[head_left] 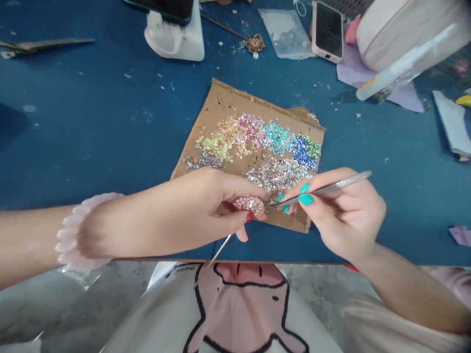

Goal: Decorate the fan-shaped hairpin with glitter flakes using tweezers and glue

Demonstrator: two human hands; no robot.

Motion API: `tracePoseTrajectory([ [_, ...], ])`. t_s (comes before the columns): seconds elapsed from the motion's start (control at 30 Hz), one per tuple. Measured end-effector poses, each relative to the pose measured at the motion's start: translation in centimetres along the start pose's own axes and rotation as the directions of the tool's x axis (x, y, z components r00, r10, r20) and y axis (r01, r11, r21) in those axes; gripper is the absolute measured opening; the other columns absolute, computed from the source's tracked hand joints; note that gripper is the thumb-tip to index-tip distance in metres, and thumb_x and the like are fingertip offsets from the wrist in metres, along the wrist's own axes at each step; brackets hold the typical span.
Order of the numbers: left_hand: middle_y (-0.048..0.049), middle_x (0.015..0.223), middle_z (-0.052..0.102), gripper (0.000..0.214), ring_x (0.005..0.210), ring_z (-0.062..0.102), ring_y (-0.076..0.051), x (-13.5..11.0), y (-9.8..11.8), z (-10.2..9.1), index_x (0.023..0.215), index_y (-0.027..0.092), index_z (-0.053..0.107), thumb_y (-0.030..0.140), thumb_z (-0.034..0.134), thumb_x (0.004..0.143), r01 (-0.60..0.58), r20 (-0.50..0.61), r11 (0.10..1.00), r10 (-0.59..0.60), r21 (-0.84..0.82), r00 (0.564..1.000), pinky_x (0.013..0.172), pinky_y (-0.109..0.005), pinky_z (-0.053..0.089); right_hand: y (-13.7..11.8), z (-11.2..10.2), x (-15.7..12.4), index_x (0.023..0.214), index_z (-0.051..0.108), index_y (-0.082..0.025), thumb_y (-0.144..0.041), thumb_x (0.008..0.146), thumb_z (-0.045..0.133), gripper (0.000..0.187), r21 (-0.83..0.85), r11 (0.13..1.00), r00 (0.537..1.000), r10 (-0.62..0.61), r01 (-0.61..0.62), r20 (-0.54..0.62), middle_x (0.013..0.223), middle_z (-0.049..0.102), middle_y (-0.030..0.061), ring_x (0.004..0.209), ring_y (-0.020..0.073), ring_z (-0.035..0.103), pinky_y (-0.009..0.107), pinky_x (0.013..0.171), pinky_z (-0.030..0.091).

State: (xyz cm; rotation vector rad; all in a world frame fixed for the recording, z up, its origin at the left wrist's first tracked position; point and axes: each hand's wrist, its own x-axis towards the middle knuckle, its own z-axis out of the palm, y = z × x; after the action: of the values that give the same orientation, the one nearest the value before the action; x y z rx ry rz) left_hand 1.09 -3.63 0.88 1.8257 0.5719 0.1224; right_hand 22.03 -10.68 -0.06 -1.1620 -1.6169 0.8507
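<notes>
My left hand (pixel 217 201) is closed round a small ornament (pixel 250 204) covered in pink and pale glittering chips; a thin stick (pixel 221 251) slants down from beneath that hand toward my lap. In my right hand (pixel 338 211) a pair of metal tweezers (pixel 338 185) is pinched, tips at the ornament's right edge. Whether the tips hold a chip is too small to tell. Under both hands lies a piece of brown cardboard (pixel 198 108), spread with chips sorted by colour: yellow, peach, pink, turquoise, blue, green, grey and a silvery heap (pixel 275 174).
A white stand (pixel 195 41) with a dark device stands at the back. Nearby are a flower-topped stick (pixel 255 43), a clear plastic bag (pixel 285 32) and a phone (pixel 328 32). A pale pouch (pixel 397 29) and a clear tube (pixel 405 66) are at right. Pointed scissors-like tool (pixel 47 45) lies far left.
</notes>
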Motion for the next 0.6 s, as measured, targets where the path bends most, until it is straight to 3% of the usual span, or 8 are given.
tracePoseTrajectory([
  [0.33, 0.0107, 0.064, 0.061, 0.020, 0.051, 0.054, -0.009, 0.02, 0.02, 0.07, 0.079, 0.030, 0.062, 0.021, 0.044, 0.080, -0.014, -0.018, 1.000, 0.014, 0.009, 1.000, 0.044, -0.019, 0.039, 0.04, -0.16, -0.09, 0.095, 0.058, -0.023, -0.007, 0.082, 0.056, 0.021, 0.037, 0.999, 0.999, 0.007, -0.008, 0.031, 0.085, 0.071, 0.0020, 0.071, 0.0150, 0.069, 0.025, 0.055, 0.058],
  [0.5, 0.0105, 0.063, 0.061, 0.020, 0.045, 0.051, -0.009, -0.03, -0.07, 0.10, 0.083, 0.033, 0.063, 0.022, 0.046, 0.079, -0.050, -0.013, 0.999, 0.050, -0.006, 0.999, 0.040, -0.021, 0.037, -0.03, -0.02, -0.09, 0.094, 0.058, -0.022, -0.006, 0.081, 0.056, 0.020, 0.029, 1.000, 1.000, 0.010, -0.011, 0.025, 0.083, 0.070, 0.0024, 0.070, 0.0144, 0.068, 0.024, 0.055, 0.056],
  [0.6, 0.0104, 0.068, 0.063, 0.022, 0.054, 0.057, -0.009, -0.16, -0.08, 0.03, 0.085, 0.031, 0.063, 0.019, 0.044, 0.082, -0.029, -0.009, 1.000, 0.029, -0.009, 1.000, 0.045, -0.019, 0.041, 0.14, -0.14, -0.05, 0.095, 0.058, -0.022, -0.006, 0.080, 0.055, 0.022, 0.016, 1.000, 1.000, -0.015, 0.015, 0.008, 0.082, 0.069, 0.0032, 0.070, 0.0151, 0.067, 0.027, 0.057, 0.055],
])
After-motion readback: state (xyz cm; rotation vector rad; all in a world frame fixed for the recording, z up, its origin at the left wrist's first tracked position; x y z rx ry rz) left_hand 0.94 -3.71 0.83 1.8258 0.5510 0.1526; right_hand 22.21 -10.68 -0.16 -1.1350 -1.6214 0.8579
